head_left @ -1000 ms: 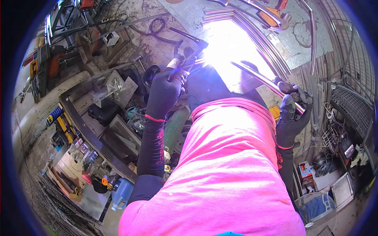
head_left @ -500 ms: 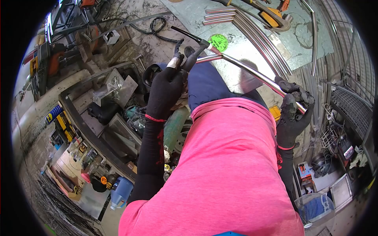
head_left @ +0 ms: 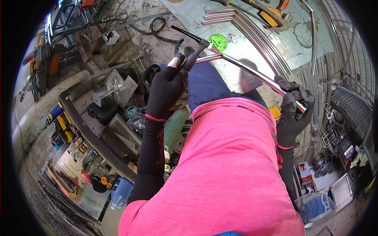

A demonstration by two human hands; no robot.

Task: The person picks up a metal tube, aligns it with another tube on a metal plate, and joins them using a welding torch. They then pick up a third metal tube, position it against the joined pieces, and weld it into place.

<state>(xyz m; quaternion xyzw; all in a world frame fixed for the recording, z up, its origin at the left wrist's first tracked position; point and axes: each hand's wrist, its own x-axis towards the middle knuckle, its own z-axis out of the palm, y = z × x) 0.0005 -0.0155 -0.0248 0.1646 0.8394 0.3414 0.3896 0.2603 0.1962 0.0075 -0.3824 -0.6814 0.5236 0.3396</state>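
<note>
My left hand (head_left: 167, 88), in a black glove with white tape on one finger, is closed around the handle of a black TIG welding torch (head_left: 200, 46). The torch's long back cap points to the upper left, and its pinkish nozzle is at the bend of a shiny metal tube (head_left: 252, 70). Some of my left fingers stick out from the grip. My right hand (head_left: 296, 108), gloved in black, grips the far end of that bent tube. The tube crosses over my thighs, its short leg running towards my left hand, where its end is hidden.
Several bent tubes (head_left: 260, 45) lie side by side on the metal sheet (head_left: 311, 43), near a hammer (head_left: 284, 23) and a green round sticker (head_left: 217, 42). At left stands a dark bin (head_left: 98, 143) of scrap and parts. A blue jug (head_left: 122, 191) is lower left; wire racks (head_left: 352, 104) are right.
</note>
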